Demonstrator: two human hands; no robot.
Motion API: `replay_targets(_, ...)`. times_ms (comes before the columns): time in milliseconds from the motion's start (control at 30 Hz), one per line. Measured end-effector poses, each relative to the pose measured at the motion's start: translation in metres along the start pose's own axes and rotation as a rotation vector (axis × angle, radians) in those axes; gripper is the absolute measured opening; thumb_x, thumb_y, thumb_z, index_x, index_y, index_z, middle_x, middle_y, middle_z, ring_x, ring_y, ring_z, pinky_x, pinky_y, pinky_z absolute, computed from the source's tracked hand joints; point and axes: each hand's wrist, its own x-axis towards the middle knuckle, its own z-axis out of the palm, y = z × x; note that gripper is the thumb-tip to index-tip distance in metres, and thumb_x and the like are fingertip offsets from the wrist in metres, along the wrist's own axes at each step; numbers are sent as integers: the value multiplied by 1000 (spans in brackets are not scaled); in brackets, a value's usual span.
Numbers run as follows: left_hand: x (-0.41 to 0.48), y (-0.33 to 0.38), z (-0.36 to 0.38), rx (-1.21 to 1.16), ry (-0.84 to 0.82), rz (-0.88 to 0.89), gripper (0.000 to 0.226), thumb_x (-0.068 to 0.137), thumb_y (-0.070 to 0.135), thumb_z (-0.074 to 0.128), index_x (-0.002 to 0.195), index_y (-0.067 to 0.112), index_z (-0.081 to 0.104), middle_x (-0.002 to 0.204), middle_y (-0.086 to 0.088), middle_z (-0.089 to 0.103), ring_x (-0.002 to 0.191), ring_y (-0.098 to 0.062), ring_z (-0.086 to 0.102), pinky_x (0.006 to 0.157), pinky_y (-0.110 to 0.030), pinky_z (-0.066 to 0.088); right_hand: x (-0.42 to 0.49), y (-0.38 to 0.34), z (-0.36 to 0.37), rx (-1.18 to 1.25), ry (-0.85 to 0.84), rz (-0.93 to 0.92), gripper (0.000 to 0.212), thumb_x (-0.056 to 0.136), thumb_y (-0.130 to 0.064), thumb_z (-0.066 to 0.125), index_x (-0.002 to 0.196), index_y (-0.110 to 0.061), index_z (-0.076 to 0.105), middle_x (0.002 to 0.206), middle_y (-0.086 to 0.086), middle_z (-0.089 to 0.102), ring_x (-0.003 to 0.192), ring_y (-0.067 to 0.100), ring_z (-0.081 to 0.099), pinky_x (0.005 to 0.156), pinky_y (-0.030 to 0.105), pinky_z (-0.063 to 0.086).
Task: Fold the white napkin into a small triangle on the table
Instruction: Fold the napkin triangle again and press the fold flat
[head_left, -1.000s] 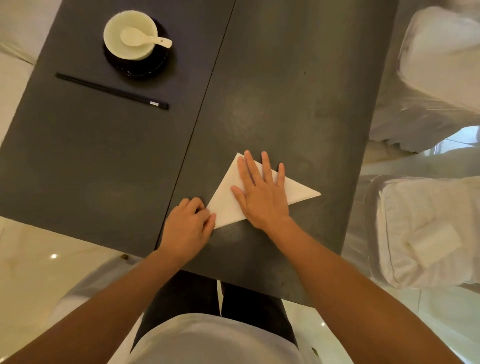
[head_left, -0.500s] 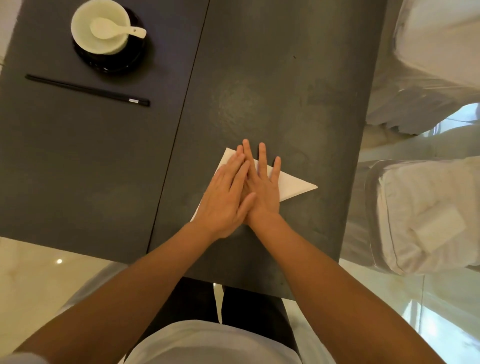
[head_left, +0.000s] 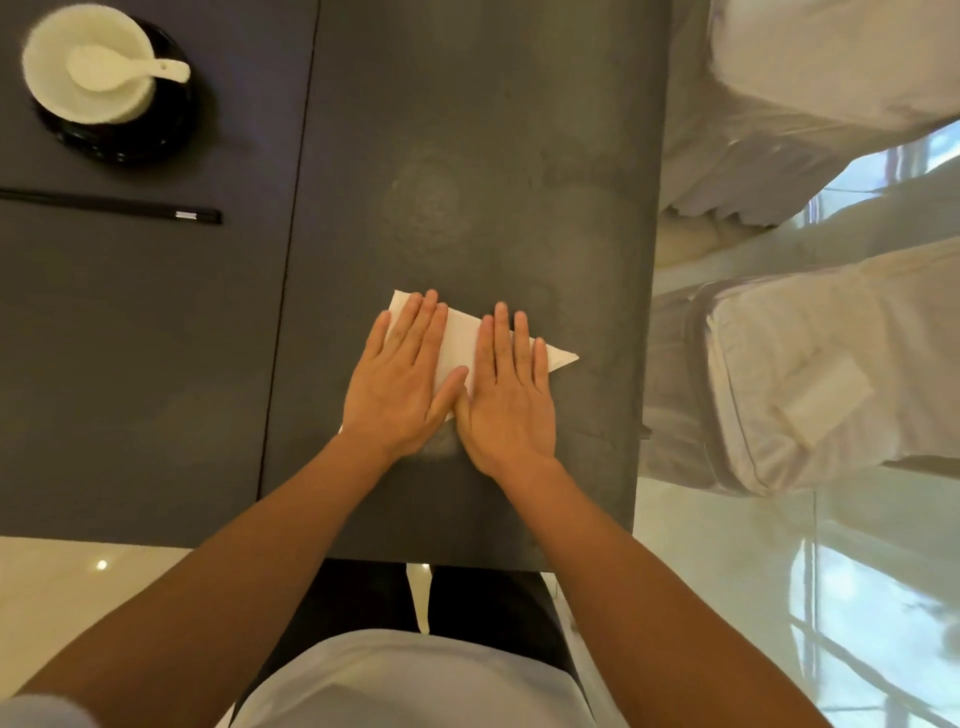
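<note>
Napkin (head_left: 460, 338) folded in a triangle, flat on table (head_left: 467, 156), close to the near edge. Left hand (head_left: 397, 384) and right hand (head_left: 511, 400) side by side, fingers straight, pressing it down, thumbs touching. Bowl (head_left: 132, 101), spoon (head_left: 124, 70), chopsticks (head_left: 104, 205) far left.

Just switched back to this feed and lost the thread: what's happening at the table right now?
A person presses both hands flat on the white napkin, already folded into a triangle on the dark table. The left hand covers its left part, the right hand its right, with the right tip poking out. A bowl with a spoon and chopsticks lie far left, untouched.
</note>
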Motion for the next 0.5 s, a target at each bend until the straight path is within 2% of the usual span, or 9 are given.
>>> replay_targets(100, 2, 0, 3, 38, 0, -9, 73, 101, 55, 14, 156, 7, 14, 164, -9, 11, 152, -20, 5, 123, -44, 7, -12, 18, -1, 27, 8, 47, 73, 100, -53, 18, 155, -8, 0, 164, 10, -4, 150, 23, -9, 123, 43, 6)
replay_targets(267, 2, 3, 2, 58, -14, -30, 71, 102, 54, 17, 157, 9, 9, 165, -6, 7, 152, -18, 1, 123, -44, 6, -25, 38, -5, 22, -14, 77, 76, 99, -59, 15, 155, -11, -2, 164, 7, -6, 150, 22, -9, 122, 45, 5)
replay_targets(500, 12, 44, -8, 40, -22, -264, 77, 100, 54, 17, 154, 0, 11, 163, -18, 7, 152, -30, 4, 122, -49, 2, -33, 47, -9, 33, -30, 149, 75, 99, -54, 21, 155, -10, -2, 164, 8, -5, 150, 23, -9, 122, 47, 5)
